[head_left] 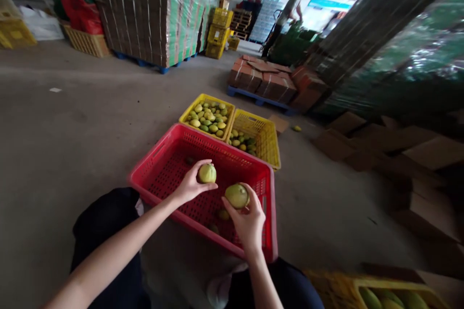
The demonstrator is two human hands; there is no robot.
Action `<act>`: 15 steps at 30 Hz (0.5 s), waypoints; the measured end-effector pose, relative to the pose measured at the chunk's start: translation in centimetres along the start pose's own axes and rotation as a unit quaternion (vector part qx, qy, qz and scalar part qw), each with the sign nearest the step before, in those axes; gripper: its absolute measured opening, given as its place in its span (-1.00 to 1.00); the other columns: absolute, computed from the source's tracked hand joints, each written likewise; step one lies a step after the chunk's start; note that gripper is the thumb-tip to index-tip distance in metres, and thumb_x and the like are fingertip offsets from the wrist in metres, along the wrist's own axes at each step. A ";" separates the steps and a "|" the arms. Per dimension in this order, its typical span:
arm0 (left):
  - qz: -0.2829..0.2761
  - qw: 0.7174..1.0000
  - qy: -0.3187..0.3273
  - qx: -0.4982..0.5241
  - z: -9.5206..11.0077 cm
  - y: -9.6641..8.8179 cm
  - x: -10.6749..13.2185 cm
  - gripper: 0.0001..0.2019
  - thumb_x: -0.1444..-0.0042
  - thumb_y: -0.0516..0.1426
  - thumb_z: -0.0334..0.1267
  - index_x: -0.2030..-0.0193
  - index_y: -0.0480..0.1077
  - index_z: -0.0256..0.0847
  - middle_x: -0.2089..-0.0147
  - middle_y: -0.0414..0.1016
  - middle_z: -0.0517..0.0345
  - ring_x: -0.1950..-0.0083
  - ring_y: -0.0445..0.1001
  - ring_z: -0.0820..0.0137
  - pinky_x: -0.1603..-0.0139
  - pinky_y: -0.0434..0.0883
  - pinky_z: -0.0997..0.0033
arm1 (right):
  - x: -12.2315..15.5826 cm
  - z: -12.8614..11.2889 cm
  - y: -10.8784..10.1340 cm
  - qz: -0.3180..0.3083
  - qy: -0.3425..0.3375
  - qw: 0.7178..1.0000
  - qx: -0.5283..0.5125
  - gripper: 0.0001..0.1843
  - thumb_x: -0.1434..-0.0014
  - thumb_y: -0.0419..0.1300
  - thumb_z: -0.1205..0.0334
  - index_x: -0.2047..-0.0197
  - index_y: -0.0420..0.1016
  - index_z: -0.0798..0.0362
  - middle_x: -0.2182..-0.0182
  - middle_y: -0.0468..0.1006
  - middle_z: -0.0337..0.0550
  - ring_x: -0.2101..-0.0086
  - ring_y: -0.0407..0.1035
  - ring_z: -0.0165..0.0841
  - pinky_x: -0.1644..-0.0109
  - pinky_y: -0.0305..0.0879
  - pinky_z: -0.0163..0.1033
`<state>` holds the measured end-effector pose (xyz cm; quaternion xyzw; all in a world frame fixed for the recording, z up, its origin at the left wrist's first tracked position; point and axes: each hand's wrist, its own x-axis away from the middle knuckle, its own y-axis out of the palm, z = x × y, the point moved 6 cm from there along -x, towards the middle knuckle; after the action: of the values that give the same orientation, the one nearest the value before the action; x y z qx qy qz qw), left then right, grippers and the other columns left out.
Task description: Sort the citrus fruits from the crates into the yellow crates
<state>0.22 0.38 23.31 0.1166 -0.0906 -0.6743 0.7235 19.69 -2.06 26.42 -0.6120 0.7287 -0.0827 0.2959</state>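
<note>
My left hand [192,184] is closed around a round yellow-green fruit [208,174], its thumb and fingers on either side. In my right hand [251,217] is a second greenish fruit [237,196], gripped between thumb and fingers. Its kind I cannot tell for certain. Both hands are over a red plastic crate [163,147] with slotted walls. A few fruits, partly hidden by my right hand, lie on the crate's floor, one of them a yellowish fruit [224,214].
Beyond the red crate stand a yellow crate [184,117] full of fruit and another yellow crate [268,137] partly filled. Cardboard boxes [380,145] lie at right. A pallet of cartons [261,82], a wrapped stack [145,14] and a person [290,12] are farther back.
</note>
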 end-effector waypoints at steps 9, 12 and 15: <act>-0.049 0.992 0.077 -0.092 2.8 1.3 1.8 -0.47 0.28 0.46 -0.41 0.07 0.55 -0.12 -0.04 0.53 0.00 -0.17 0.43 0.14 -0.36 0.19 0.19 | -0.6 -1.9 1.0 0.007 -0.126 0.989 0.074 -0.50 -0.11 0.25 0.22 -0.14 0.42 0.00 -0.06 0.54 0.04 -0.06 0.44 -0.10 -0.16 0.39 0.07; -0.024 0.997 0.051 -0.055 3.3 1.0 2.0 -0.42 0.37 0.46 -0.53 0.09 0.56 -0.15 -0.06 0.54 -0.01 -0.20 0.43 0.17 -0.36 0.19 0.28 | -0.6 -1.6 2.1 0.000 -0.149 0.985 0.092 -0.44 -0.09 0.22 0.29 -0.19 0.37 0.02 -0.07 0.53 0.06 -0.08 0.42 -0.08 -0.19 0.36 0.13; -0.005 1.000 0.000 -0.013 3.5 0.6 1.9 -0.47 0.37 0.44 -0.59 0.16 0.57 -0.19 -0.04 0.56 -0.02 -0.26 0.40 0.16 -0.37 0.20 0.31 | -0.5 -1.4 2.7 -0.007 -0.170 0.981 0.098 -0.44 -0.12 0.20 0.29 -0.21 0.34 -0.01 -0.09 0.51 0.06 -0.09 0.40 -0.07 -0.21 0.34 0.17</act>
<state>-0.04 -1.64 26.78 0.1075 -0.0815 -0.6792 0.7215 16.69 -1.26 26.41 -0.5900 0.6520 -0.0506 0.4736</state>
